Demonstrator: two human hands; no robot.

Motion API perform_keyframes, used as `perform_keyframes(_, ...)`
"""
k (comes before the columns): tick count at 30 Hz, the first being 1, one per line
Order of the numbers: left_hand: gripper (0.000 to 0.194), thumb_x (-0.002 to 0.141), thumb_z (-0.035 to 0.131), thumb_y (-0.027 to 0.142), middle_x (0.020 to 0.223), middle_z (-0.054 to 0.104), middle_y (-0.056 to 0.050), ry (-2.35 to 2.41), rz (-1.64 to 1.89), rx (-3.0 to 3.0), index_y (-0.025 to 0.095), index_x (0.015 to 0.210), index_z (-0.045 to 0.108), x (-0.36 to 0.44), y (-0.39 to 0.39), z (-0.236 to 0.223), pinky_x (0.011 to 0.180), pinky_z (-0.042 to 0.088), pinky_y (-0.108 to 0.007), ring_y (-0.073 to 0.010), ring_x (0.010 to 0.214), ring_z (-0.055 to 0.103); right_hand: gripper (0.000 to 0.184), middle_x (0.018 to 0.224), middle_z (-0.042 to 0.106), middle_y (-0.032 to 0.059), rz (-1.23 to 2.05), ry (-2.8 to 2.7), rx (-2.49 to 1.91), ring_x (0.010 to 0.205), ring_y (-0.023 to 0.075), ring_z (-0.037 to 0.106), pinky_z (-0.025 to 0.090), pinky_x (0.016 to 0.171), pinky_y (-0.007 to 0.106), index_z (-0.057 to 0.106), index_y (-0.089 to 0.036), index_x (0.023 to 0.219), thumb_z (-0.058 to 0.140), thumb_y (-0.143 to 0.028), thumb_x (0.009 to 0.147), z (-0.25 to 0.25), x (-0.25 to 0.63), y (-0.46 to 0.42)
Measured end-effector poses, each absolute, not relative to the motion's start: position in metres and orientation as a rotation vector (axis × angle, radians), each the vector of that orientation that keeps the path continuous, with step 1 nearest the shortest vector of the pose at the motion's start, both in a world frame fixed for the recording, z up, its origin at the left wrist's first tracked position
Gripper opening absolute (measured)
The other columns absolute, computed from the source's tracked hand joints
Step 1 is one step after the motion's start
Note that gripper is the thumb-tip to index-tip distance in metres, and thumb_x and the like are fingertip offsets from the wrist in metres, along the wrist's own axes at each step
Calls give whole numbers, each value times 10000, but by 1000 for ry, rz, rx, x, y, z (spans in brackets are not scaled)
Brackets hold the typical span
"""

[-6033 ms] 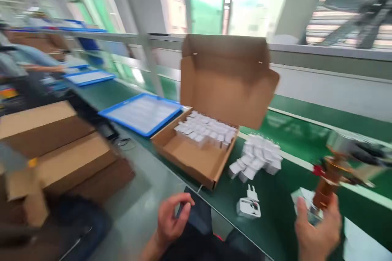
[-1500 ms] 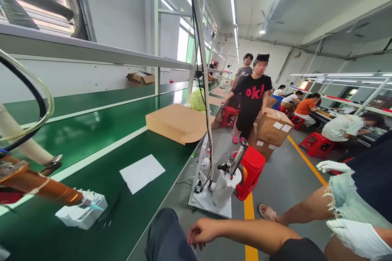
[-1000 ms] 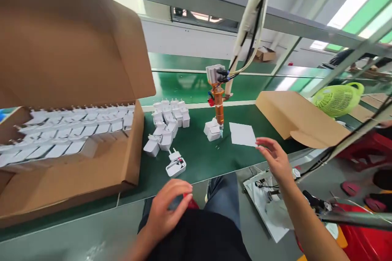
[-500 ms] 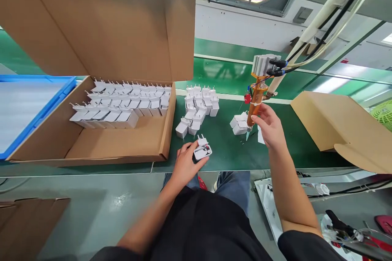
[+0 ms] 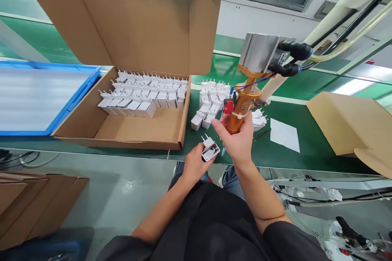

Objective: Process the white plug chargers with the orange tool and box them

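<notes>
My left hand (image 5: 194,166), at the front edge of the green bench, grips a white plug-in power adapter (image 5: 211,153). Its housing is open towards me, with dark and red parts showing inside and its two pins pointing away. My right hand (image 5: 240,140) is wrapped round the orange metal body of a dispensing gun (image 5: 246,102). The gun's pale teal nozzle (image 5: 223,151) is just right of the open adapter; whether they touch I cannot tell. Beyond my hands stands a cluster of white adapters (image 5: 211,102), and a few more adapters (image 5: 259,119) are partly hidden behind the gun.
On the left an open cardboard box (image 5: 141,130) holds rows of white adapters, beside a blue-rimmed tray (image 5: 76,100). A white paper (image 5: 284,134) and another cardboard box (image 5: 346,126) are on the right. Hoses and a thick padded arm (image 5: 343,20) run from the gun to the upper right.
My right hand has brought the dispensing gun left and nearer, its nozzle now beside the adapter. The grip has gone from fingertips to wrapped round. My left hand still holds the adapter.
</notes>
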State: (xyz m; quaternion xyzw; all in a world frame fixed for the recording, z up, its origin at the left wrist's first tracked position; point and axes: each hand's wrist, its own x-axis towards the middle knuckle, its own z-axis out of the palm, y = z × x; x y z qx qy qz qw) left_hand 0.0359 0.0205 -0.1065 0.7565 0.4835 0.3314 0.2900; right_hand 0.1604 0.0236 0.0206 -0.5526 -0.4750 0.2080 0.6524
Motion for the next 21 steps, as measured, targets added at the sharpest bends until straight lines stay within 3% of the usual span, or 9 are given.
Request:
perform_keyframes(11,356,767,711,397,872,678,-67,1165,1076,1827,184,1012,565,45,11,-100,727,549,-353,-258,828,686,445,810,602,-41,406,-1086,-1111,507,75,463,473,553,260,479,-240,999,813,-388,745,29,120,29)
perform_keyframes(18,378,773,691,436,865,661,-49,1108,1118,1803,191,1025,554,49,9,-89,700,540,-331,-243,808,679,256,872,645,-13,356,-1093,-1119,571,94,532,492,560,255,496,-236,1005,667,-364,863,24,125,29)
perform_keyframes(21,379,771,696,428,873,668,-52,1126,1100,1771,191,1032,557,51,7,-86,714,542,-331,-240,807,679,274,874,643,-13,381,-1106,-1088,517,79,493,471,524,249,478,-239,1014,669,-355,857,24,125,27)
